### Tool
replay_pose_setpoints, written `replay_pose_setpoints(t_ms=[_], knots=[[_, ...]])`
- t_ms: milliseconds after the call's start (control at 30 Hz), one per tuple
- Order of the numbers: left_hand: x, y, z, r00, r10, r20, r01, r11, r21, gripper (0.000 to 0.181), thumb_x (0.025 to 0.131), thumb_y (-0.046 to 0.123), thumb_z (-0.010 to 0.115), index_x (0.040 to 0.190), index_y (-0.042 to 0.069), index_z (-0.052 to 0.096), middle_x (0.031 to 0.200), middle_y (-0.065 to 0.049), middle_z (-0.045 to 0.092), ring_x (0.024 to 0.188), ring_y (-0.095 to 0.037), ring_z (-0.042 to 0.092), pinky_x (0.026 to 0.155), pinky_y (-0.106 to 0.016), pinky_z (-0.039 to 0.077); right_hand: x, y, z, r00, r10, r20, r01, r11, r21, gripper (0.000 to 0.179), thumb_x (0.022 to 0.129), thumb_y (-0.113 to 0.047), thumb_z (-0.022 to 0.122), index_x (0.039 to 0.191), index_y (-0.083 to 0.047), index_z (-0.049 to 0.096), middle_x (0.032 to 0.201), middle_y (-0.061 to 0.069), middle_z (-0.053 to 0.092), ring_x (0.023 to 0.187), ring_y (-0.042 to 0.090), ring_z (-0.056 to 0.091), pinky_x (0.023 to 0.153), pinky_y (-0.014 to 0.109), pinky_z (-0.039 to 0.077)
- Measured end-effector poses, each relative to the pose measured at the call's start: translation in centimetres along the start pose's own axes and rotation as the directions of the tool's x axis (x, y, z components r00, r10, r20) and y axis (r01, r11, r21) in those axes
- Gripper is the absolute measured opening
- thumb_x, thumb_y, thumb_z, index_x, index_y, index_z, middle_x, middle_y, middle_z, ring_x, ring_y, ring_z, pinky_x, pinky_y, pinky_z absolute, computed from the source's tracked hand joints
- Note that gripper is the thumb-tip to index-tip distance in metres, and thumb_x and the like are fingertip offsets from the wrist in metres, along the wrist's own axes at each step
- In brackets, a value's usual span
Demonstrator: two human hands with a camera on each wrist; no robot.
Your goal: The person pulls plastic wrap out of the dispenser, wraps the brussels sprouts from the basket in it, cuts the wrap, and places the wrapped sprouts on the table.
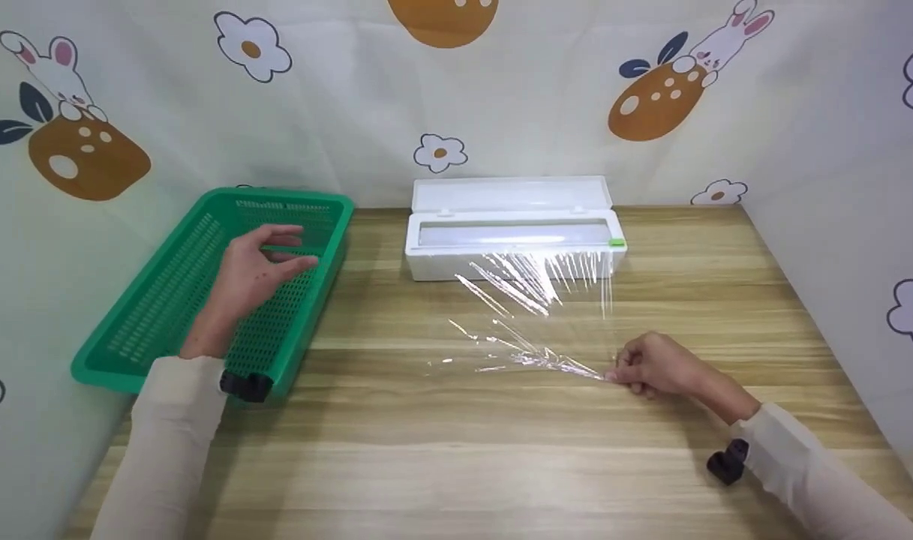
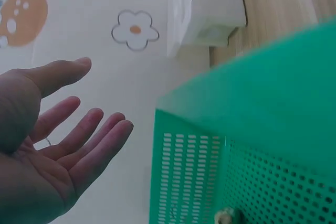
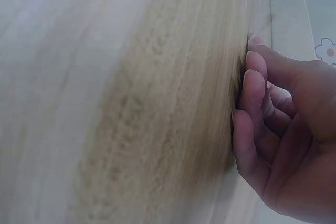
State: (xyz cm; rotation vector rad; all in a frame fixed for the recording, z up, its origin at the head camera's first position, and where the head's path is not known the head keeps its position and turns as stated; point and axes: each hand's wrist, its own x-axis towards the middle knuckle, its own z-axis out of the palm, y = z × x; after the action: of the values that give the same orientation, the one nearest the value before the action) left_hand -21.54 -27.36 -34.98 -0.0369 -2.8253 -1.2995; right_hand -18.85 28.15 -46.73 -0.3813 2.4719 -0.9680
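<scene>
A white cling film dispenser (image 1: 516,264) stands at the back of the table with its lid (image 1: 512,195) raised. Clear cling film (image 1: 531,315) stretches from its front edge towards the right, creased where it gathers. At that gathered corner my right hand (image 1: 659,365) pinches the film between thumb and forefinger. The right wrist view shows the same hand (image 3: 289,124) low over the table, its other fingers bent. My left hand (image 1: 250,274) hovers over the green basket (image 1: 325,292), fingers apart and holding nothing. In the left wrist view the palm (image 2: 47,182) is bare.
A small green slider (image 1: 616,242) sits at the dispenser's right end. Something small and partly hidden (image 2: 224,216) shows at the basket in the left wrist view. Patterned cloth (image 1: 336,97) walls the back and both sides of the wooden table (image 1: 456,465).
</scene>
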Motion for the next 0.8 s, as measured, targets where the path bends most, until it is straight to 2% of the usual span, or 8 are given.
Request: replay_pose_setpoints(t_ms=[133,300,367,433,500,667,733,800], knots=[[0.8,-1.3,-1.1,0.999,-0.051,0.005,0.051,0.998,-0.047,0.066,0.093,0.040,0.071,0.148,0.012,0.047,0.143,-0.018,0.054,0.118,-0.025,0.064,0.076,-0.012,0.052,0.0,-0.1,0.1,1.000,0.008,-0.008,-0.008,1.000,0.003,0.024,0.090,-0.022,0.075,0.078,-0.004,0.066,0.058,0.000,0.062,0.049,0.009,0.058,0.045,0.022,0.051],[2.3,-3.0,-1.9,0.998,-0.056,-0.015,0.054,0.992,-0.113,0.066,0.094,0.040,0.069,0.148,0.010,0.046,0.141,-0.015,0.054,0.095,0.005,0.064,0.076,-0.014,0.055,0.0,-0.1,0.2,1.000,0.025,-0.003,-0.025,1.000,0.018,0.023,0.089,-0.022,0.075,0.079,-0.003,0.066,0.058,0.000,0.062,0.048,0.009,0.058,0.045,0.022,0.051],[2.8,-3.7,-2.1,0.998,-0.059,-0.022,0.055,0.987,-0.150,0.065,0.095,0.037,0.068,0.148,0.008,0.046,0.135,-0.010,0.056,0.089,0.010,0.063,0.076,-0.015,0.056,0.0,-0.1,0.3,1.000,0.025,0.001,-0.025,0.999,0.025,0.024,0.089,-0.022,0.076,0.079,-0.003,0.066,0.058,-0.001,0.062,0.048,0.008,0.057,0.045,0.022,0.051],[3.3,-4.4,-2.4,0.997,-0.073,-0.030,0.066,0.979,-0.191,0.062,0.096,0.034,0.067,0.148,0.007,0.046,0.128,-0.003,0.057,0.087,0.011,0.064,0.076,-0.016,0.057,0.0,-0.1,0.3,1.000,0.021,0.002,-0.021,0.999,0.030,0.024,0.089,-0.022,0.076,0.079,-0.003,0.066,0.057,-0.001,0.062,0.048,0.008,0.057,0.046,0.022,0.051],[3.7,-4.9,-2.5,0.993,-0.113,-0.037,0.101,0.966,-0.239,0.060,0.096,0.033,0.066,0.146,0.006,0.048,0.122,0.005,0.057,0.088,0.009,0.064,0.076,-0.016,0.057,0.0,-0.1,0.2,1.000,0.016,0.001,-0.016,0.999,0.031,0.024,0.089,-0.022,0.076,0.079,-0.003,0.066,0.058,-0.001,0.062,0.048,0.008,0.057,0.046,0.022,0.052],[4.4,-5.8,-2.6,0.970,-0.240,-0.033,0.210,0.902,-0.376,0.058,0.096,0.035,0.066,0.145,0.009,0.050,0.123,0.009,0.058,0.111,-0.007,0.063,0.082,-0.017,0.057,-0.2,-0.2,-0.1,1.000,0.029,-0.001,-0.029,0.999,0.027,0.024,0.090,-0.022,0.075,0.080,-0.002,0.065,0.059,0.001,0.062,0.049,0.009,0.057,0.046,0.022,0.052],[4.5,-6.2,-2.6,0.962,-0.270,-0.039,0.236,0.896,-0.376,0.060,0.096,0.037,0.066,0.147,0.011,0.048,0.127,0.007,0.057,0.118,-0.011,0.060,0.088,-0.020,0.057,-0.2,-0.3,-0.2,0.999,0.035,0.005,-0.035,0.999,0.028,0.025,0.090,-0.023,0.075,0.081,-0.002,0.065,0.060,0.001,0.063,0.050,0.009,0.057,0.046,0.022,0.052],[4.5,-6.8,-2.8,0.956,-0.291,-0.048,0.256,0.901,-0.350,0.062,0.096,0.040,0.065,0.148,0.013,0.047,0.133,0.004,0.056,0.122,-0.014,0.057,0.098,-0.027,0.055,-0.2,-0.4,-0.1,0.999,0.037,0.011,-0.037,0.999,0.029,0.025,0.090,-0.024,0.075,0.081,-0.003,0.066,0.061,0.002,0.063,0.050,0.009,0.058,0.047,0.022,0.052]])
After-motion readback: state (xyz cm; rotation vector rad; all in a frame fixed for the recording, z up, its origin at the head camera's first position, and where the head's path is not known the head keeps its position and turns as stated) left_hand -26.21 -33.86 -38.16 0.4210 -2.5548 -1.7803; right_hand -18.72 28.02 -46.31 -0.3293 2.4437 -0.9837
